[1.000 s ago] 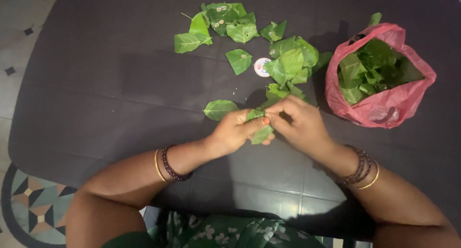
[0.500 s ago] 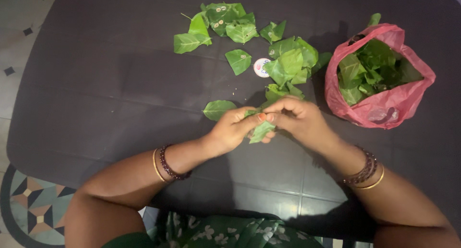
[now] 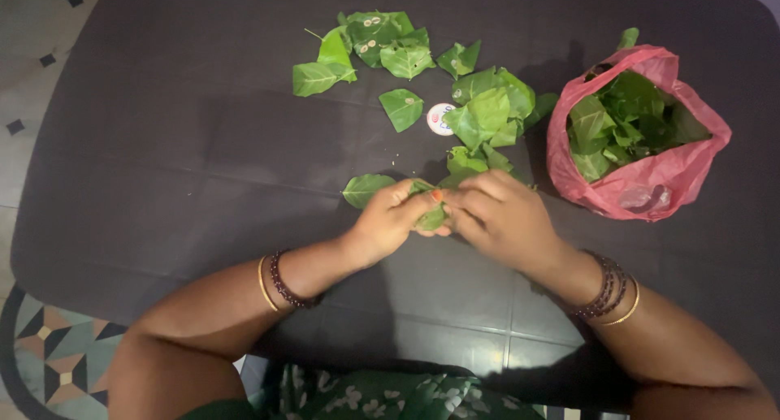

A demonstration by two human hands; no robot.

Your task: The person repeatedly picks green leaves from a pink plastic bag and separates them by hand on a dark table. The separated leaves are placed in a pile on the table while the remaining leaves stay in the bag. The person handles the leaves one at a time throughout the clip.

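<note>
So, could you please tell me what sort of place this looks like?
Probably a home, perhaps a dining area: a dark table over patterned floor tiles, with loose green leaves and a pink plastic bag.

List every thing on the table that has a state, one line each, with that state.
Folded leaf: pinched between both hands.
Left hand: closed on the folded leaf.
Right hand: fingers closed on the same leaf.
Pink plastic bag: open, full of leaves.
Loose leaves: scattered flat on the table.
Single leaf: lying flat beside the left hand.
Small round disc: lying flat among the leaves.
</note>
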